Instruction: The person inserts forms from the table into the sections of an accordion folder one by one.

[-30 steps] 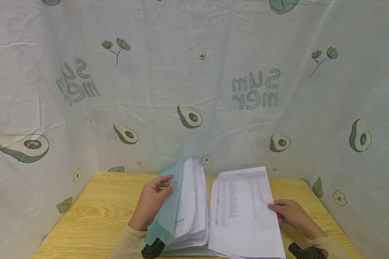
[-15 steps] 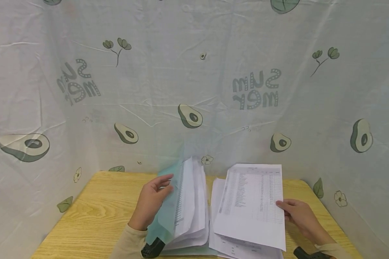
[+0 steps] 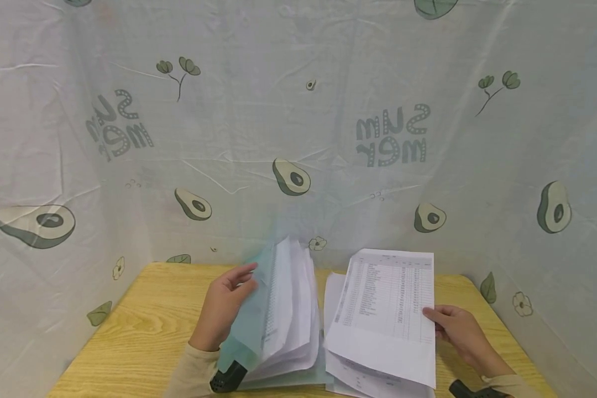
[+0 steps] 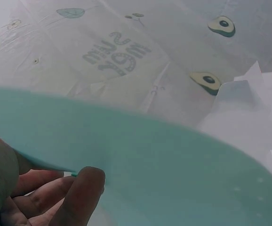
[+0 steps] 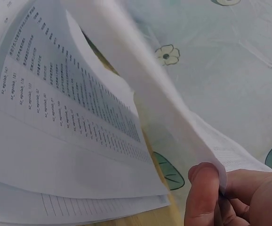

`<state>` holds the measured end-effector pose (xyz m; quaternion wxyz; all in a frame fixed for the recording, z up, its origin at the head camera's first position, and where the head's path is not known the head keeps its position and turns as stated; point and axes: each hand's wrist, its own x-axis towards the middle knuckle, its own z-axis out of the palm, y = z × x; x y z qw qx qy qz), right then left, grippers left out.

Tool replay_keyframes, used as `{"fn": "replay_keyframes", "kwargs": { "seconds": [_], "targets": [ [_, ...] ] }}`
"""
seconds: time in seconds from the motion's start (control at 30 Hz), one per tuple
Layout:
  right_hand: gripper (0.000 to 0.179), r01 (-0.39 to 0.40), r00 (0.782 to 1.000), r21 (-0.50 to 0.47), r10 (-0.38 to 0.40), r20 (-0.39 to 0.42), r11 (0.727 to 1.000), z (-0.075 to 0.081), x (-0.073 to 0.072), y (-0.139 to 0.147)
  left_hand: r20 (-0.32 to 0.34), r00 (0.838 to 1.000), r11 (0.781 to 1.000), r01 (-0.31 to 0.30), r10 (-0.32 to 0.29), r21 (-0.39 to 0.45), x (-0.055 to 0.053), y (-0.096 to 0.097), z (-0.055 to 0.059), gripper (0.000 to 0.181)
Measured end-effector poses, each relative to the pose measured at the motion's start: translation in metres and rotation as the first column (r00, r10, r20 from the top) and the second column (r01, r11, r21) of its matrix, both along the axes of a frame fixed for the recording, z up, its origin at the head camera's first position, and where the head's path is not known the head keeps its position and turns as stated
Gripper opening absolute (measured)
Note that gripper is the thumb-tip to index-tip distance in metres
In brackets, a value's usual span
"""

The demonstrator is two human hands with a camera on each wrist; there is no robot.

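Note:
A translucent teal folder [image 3: 246, 323] stands partly open at the middle of the table, its cover raised. My left hand [image 3: 221, 309] pinches the edge of that cover; in the left wrist view the thumb and fingers [image 4: 86, 188] meet at it. Several white papers [image 3: 296, 315] fan upright inside the folder. To the right, my right hand [image 3: 457, 329] grips the right edge of a printed sheet [image 3: 378, 337] between thumb and fingers, holding it tilted above other sheets [image 3: 363, 378]. Up close in the right wrist view, the gripped paper [image 5: 164, 103] bends away from the table.
The wooden table [image 3: 124, 326] has a white curtain [image 3: 239, 121] with avocado prints hanging behind it and along both sides. Dark wrist devices [image 3: 229, 377] are strapped at both sleeves.
My right hand has lifted the printed sheet and shifted it right, baring sheets beneath. My left hand has drawn the cover slightly left, and the papers inside have spread a little.

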<state>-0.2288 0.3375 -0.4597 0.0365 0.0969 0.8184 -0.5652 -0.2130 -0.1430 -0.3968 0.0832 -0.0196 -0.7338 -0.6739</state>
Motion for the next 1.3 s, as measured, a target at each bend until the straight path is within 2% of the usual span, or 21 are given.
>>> {"fn": "replay_keyframes", "kwargs": {
  "seconds": [0.27, 0.5, 0.8, 1.03, 1.3],
  "targets": [
    [0.044, 0.008, 1.000, -0.004, -0.008, 0.008, 1.000, -0.002, 0.001, 0.001, 0.014, 1.000, 1.000, -0.026, 0.026, -0.001, -0.001, -0.009, 0.003, 0.038],
    [0.048, 0.013, 1.000, -0.026, -0.013, 0.013, 1.000, -0.001, 0.000, 0.004, 0.022, 1.000, 1.000, -0.008, 0.008, 0.028, -0.001, -0.011, 0.005, 0.039],
    [0.043, 0.017, 1.000, -0.056, -0.017, 0.007, 0.998, 0.000, 0.001, 0.001, 0.013, 1.000, 1.000, -0.010, 0.010, -0.007, 0.000, -0.018, 0.006, 0.038],
    [0.034, 0.021, 0.999, -0.094, -0.019, 0.026, 0.995, 0.000, 0.002, -0.003, 0.016, 1.000, 1.000, 0.001, -0.001, 0.016, -0.003, -0.016, 0.003, 0.037],
    [0.032, 0.013, 1.000, -0.099, -0.011, 0.018, 0.995, -0.001, 0.004, -0.005, 0.018, 1.000, 1.000, 0.000, 0.000, 0.000, -0.002, -0.011, 0.003, 0.037]
  ]
}}
